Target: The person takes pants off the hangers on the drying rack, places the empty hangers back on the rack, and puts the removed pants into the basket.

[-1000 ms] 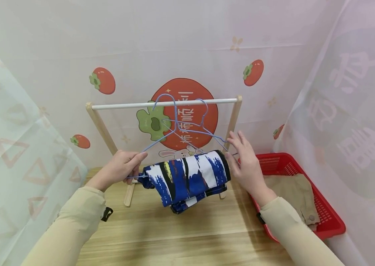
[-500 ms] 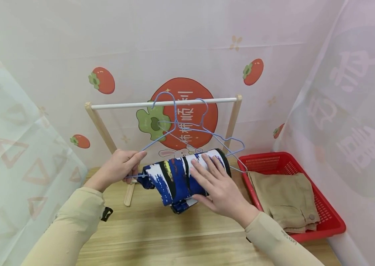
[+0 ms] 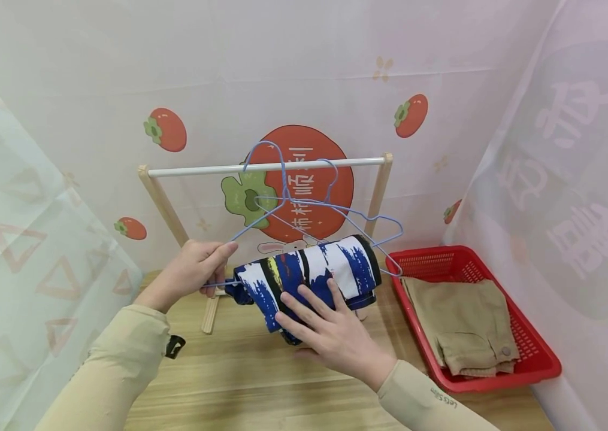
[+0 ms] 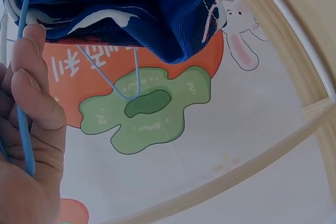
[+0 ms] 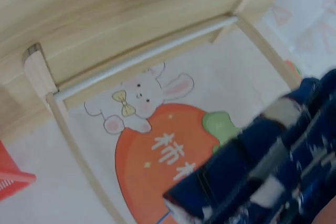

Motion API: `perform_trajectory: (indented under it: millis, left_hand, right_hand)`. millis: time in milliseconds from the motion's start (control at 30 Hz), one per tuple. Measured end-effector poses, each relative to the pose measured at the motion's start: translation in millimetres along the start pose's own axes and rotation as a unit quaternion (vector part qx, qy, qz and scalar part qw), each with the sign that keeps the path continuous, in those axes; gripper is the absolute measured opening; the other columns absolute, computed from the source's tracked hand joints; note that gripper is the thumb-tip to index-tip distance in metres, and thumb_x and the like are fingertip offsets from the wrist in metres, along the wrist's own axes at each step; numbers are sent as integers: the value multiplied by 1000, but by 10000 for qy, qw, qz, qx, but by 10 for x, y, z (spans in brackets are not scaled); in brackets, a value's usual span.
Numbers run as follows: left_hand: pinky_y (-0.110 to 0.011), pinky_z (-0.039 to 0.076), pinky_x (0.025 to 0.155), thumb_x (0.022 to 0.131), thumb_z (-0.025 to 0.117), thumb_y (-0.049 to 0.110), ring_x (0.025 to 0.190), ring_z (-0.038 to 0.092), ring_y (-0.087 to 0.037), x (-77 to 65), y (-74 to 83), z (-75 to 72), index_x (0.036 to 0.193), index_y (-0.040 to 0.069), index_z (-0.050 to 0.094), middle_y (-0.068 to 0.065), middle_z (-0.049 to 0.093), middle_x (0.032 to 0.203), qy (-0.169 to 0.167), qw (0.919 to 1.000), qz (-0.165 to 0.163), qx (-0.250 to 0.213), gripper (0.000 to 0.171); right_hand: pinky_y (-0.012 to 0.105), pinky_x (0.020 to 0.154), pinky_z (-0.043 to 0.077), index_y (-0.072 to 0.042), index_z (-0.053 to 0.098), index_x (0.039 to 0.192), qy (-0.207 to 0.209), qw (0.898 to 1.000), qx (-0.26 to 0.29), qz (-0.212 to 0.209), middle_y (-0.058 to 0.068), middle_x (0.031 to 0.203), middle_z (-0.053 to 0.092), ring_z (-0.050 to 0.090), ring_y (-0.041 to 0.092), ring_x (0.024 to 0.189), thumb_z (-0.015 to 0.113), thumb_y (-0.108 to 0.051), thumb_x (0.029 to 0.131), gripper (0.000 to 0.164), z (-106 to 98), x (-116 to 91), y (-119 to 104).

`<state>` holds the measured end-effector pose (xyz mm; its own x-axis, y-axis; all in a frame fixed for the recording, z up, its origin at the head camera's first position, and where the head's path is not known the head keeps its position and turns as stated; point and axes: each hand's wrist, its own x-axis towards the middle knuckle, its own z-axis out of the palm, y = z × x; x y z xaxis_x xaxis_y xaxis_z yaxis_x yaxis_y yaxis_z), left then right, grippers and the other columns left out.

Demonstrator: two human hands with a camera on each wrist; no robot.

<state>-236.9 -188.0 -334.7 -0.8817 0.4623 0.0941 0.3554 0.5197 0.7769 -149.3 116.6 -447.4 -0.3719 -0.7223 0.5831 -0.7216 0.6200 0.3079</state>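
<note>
My left hand (image 3: 187, 272) grips the left end of a blue wire hanger (image 3: 257, 221). Over the hanger's lower part lies a folded garment (image 3: 333, 263) with blue, white and black patches and a little yellow. Straight fingers of my right hand (image 3: 330, 338) rest on the garment's front, near its lower edge. In the left wrist view the hanger wire (image 4: 25, 145) passes inside the curled fingers (image 4: 39, 103). The right wrist view shows the garment's dark folds (image 5: 247, 166), with only a sliver of hand at the corner. Whether this hanger's hook touches the rail I cannot tell.
Behind stands a small rack with a white rail (image 3: 201, 171) and wooden legs (image 3: 163, 206). A second blue hanger (image 3: 334, 176) hangs on it. To the right, a red basket (image 3: 538, 359) holds folded tan trousers (image 3: 465, 323). Printed cloth walls enclose the wooden tabletop (image 3: 260, 389).
My right hand has left the hanger's right end, moved left and down onto the garment and slid lower across it. The held hanger has risen slightly; my left hand keeps its grip.
</note>
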Motion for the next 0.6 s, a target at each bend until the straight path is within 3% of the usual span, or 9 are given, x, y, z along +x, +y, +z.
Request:
perform_trajectory:
  millis: [133, 200, 267, 433, 600]
  left_hand:
    - [-39, 55, 42, 109, 49, 39, 40, 59, -24, -8, 29, -5, 70, 7, 57, -16, 62, 59, -4, 10000, -8, -40, 51]
    - [-39, 55, 42, 109, 49, 39, 40, 59, -24, -11, 43, -9, 70, 6, 58, -15, 62, 59, -41, 10000, -16, -51, 52]
    - [-39, 55, 42, 109, 49, 40, 40, 60, -25, -16, 54, -13, 70, 6, 58, -14, 62, 58, -83, 9999, -34, -47, 53]
    - [-38, 54, 42, 110, 48, 39, 40, 60, -25, -24, 73, -17, 68, 6, 58, -10, 63, 58, -153, 9999, -33, 34, 54]
    - [-37, 52, 41, 110, 46, 39, 40, 60, -26, -10, 107, 2, 69, 4, 59, -12, 64, 59, -250, 9997, 46, 64, 55]
  right_hand:
    - [72, 118, 15, -30, 18, 165, -21, 9991, -421, 27, 2, 170, 22, 20, 32, 156, 43, -20, 111, 60, 67, -76, -24]
    - [72, 119, 12, -34, 11, 165, -42, 9983, -580, 32, 0, 172, 16, 14, 33, 157, 33, -3, 110, 67, 93, -116, -4]
    - [73, 118, 10, -37, 6, 165, 4, 9971, -761, 8, -1, 172, 12, 9, 34, 158, 30, 2, 108, 74, 120, -155, 36]
    - [74, 119, 5, -39, 1, 164, 59, 9940, -1094, -41, 1, 173, 7, 0, 35, 158, 42, 7, 101, 88, 141, -231, 178]
    - [72, 120, -2, -38, 3, 165, 50, 9898, -1421, 50, 2, 173, 9, -4, 37, 158, 64, -3, 94, 99, 106, -229, 311]
